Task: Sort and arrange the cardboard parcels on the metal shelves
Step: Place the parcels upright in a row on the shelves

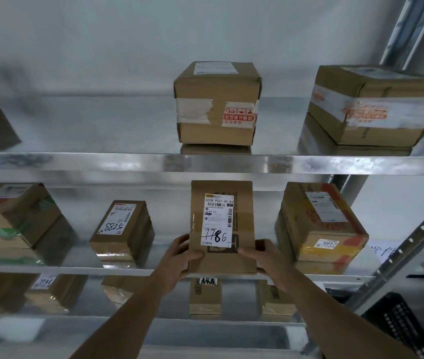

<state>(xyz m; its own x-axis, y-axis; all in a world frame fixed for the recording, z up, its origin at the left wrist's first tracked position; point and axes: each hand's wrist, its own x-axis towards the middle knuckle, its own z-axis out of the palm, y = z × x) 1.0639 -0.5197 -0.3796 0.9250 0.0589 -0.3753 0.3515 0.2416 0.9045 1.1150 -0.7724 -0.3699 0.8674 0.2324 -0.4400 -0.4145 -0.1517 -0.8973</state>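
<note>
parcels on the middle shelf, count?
4: far-left parcel, 5288 parcel, centre parcel held by left hand and right hand, 5917 parcel. More may sit off-frame.

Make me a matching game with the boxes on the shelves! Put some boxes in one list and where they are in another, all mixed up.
Boxes:
1. parcel marked 7786
2. parcel marked 5288
3. parcel marked 5917
4. box with red printed tape

Places:
A. on the upper shelf, in the middle
B. on the middle shelf, to the right of the held parcel
C. held between the left hand and the right hand
D. on the middle shelf, to the left of the held parcel

Pairs: 1-C, 2-D, 3-B, 4-A
</note>
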